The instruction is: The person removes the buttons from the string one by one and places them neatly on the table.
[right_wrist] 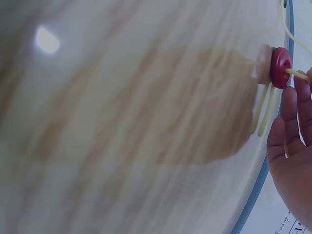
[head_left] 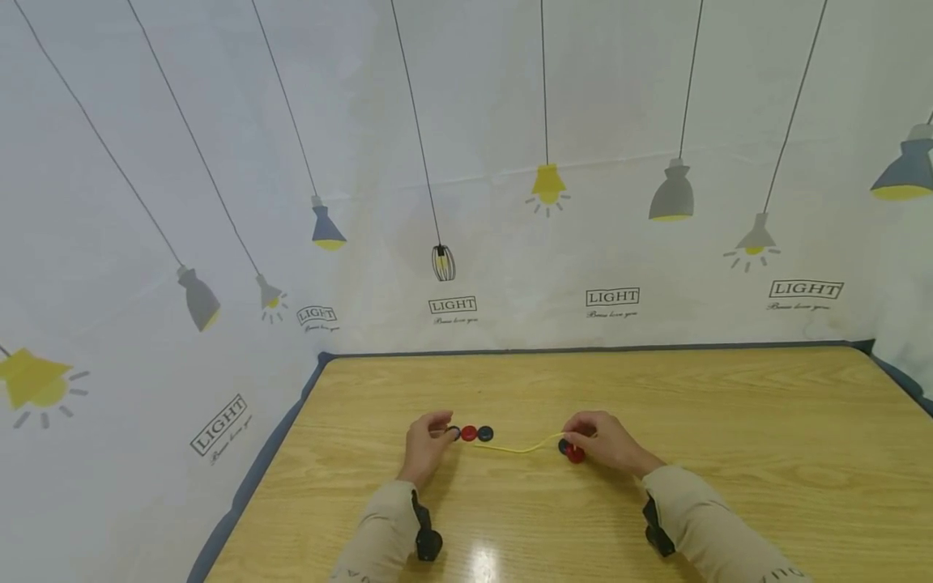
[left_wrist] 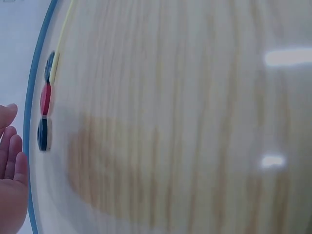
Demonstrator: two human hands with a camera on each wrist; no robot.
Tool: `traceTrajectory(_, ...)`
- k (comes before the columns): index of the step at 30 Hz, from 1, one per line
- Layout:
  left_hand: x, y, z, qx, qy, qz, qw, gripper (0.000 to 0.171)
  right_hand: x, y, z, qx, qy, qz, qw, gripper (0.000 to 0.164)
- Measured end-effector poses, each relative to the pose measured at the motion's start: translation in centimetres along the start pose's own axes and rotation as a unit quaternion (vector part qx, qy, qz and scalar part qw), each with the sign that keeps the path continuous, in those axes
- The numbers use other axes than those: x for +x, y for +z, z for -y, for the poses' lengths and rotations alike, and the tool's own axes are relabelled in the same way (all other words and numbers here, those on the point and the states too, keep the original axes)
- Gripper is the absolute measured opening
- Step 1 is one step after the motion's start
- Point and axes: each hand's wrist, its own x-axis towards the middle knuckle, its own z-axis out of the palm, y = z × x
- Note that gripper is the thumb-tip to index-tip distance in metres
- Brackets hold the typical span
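Note:
A row of three buttons lies on the table: a dark one (head_left: pixel 456 434) beside my left hand (head_left: pixel 425 447), a red one (head_left: pixel 469 433), and another dark one (head_left: pixel 485 433). In the left wrist view, the left fingers are loosely curved, apart from the row and holding nothing. My right hand (head_left: pixel 603 439) pinches a yellow cord (head_left: pixel 519 450) close to a second red button (head_left: pixel 576 455). That cord passes through the red button's hole (right_wrist: pixel 281 68) in the right wrist view. Another dark button (head_left: pixel 563 446) sits against it, partly hidden.
The wooden table (head_left: pixel 350 502) has a blue edge along its back and left side. Behind it hangs a white sheet (head_left: pixel 496 243) printed with lamps. Black wrist cameras (head_left: pixel 428 544) are strapped below both sleeves. Light glares off the tabletop near the front.

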Motion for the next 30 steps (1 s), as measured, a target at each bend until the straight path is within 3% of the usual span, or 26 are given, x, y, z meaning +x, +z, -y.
traceTrajectory(4,0.1,1.4,-0.6,0.003,0.025,0.01,0.9996,0.026,0.1,-0.1,0.0,0.001,0.001,0.003,1.0,0.01)
traceTrajectory(15,-0.2,6.1,-2.8,-0.001,0.054,0.07,0.9961,0.024,0.2,-0.3,0.4,-0.011,0.0,0.003,1.0,0.013)
traceTrajectory(19,-0.4,7.7,-3.6,-0.027,0.049,0.089,0.9944,0.024,0.3,-0.2,0.6,-0.02,-0.005,0.003,1.0,0.013)
traceTrajectory(24,-0.7,9.3,-4.3,-0.028,0.045,0.103,0.9933,0.023,0.2,-0.2,0.9,-0.018,-0.019,0.008,1.0,0.013)
traceTrajectory(30,-1.2,10.6,-4.8,-0.029,0.05,0.1,0.9933,0.022,0.1,-0.2,1.0,-0.013,-0.029,0.01,0.999,0.012)
